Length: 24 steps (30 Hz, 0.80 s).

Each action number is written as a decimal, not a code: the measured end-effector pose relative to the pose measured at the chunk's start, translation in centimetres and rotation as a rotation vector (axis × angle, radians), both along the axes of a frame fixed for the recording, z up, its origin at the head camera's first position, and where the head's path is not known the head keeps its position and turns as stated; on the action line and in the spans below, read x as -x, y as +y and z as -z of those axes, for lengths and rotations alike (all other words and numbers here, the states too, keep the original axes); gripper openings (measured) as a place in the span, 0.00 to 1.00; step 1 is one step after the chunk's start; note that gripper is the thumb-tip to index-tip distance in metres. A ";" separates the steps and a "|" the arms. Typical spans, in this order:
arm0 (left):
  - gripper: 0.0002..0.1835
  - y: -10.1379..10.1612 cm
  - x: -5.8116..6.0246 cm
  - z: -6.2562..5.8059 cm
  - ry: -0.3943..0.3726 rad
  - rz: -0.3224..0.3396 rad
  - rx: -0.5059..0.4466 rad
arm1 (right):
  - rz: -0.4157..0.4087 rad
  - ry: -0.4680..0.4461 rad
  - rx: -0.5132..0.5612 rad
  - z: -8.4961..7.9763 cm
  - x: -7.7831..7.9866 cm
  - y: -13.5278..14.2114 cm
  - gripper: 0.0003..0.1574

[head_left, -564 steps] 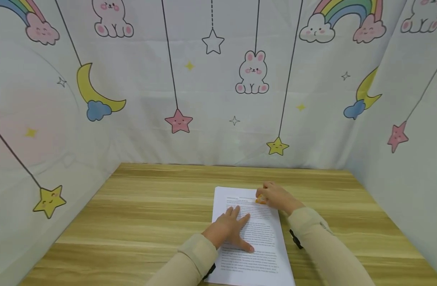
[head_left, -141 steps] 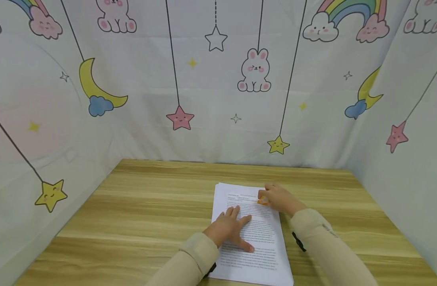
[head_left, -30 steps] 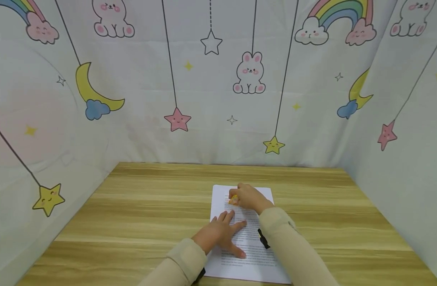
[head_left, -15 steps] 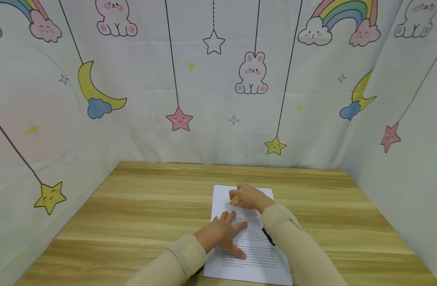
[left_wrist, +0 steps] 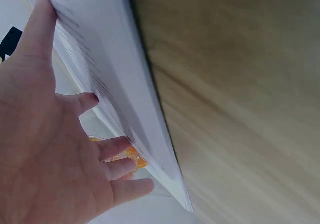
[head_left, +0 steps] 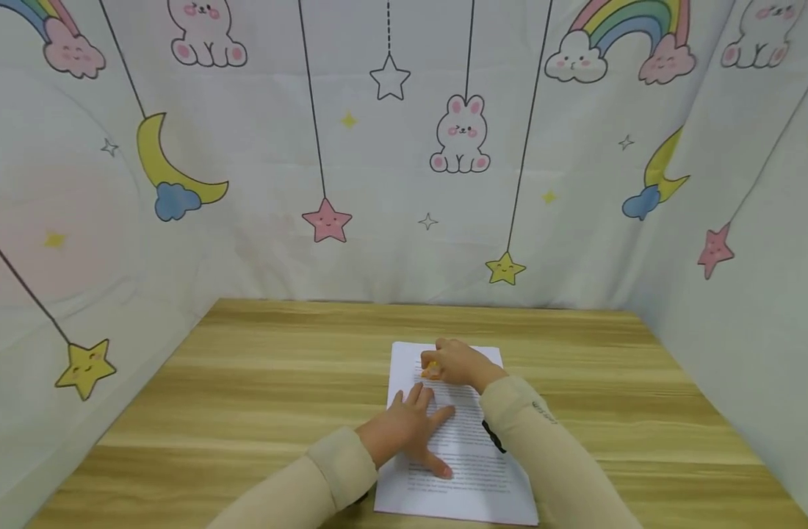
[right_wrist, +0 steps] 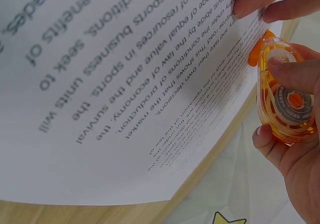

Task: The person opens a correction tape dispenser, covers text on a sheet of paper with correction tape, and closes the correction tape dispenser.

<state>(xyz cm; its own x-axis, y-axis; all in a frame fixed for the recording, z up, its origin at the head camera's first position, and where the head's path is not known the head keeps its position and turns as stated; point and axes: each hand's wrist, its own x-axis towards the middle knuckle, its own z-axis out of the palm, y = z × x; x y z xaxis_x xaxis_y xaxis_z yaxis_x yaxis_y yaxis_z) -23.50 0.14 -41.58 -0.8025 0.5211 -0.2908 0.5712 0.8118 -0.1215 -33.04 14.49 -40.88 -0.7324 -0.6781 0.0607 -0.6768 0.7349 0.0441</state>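
Observation:
A stack of printed paper (head_left: 466, 502) lies on the table. My left hand (head_left: 409, 430) rests on its left half, with fingers spread and palm down. Near the top left of the page, my right hand (head_left: 461, 364) grips an orange, see-through correction tape (head_left: 433, 371). In the right wrist view the thumb presses on the flat side of the correction tape (right_wrist: 289, 97), and its orange tip (right_wrist: 256, 53) is at the paper. The fingertips of the left hand (right_wrist: 270, 2) show close by. The left wrist view shows the left hand (left_wrist: 55, 134) over the paper's edge.
The wood-grain table (head_left: 258, 411) extends on both sides of the paper. A white cloth backdrop (head_left: 272, 132) printed with stars, moons and rabbits stands behind and at the sides. Dark wrist straps (head_left: 493, 436) sit under the sleeves.
Since 4.7 s ago, my right hand has moved left across the top of the page with the correction tape. Over the last second it barely shifts; the left fingers stretch slightly upward.

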 end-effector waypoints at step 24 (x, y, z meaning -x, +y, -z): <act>0.54 -0.6 0.2 0.6 -0.056 -0.004 -0.049 | -0.026 0.005 -0.026 -0.3 -0.4 0.2 0.13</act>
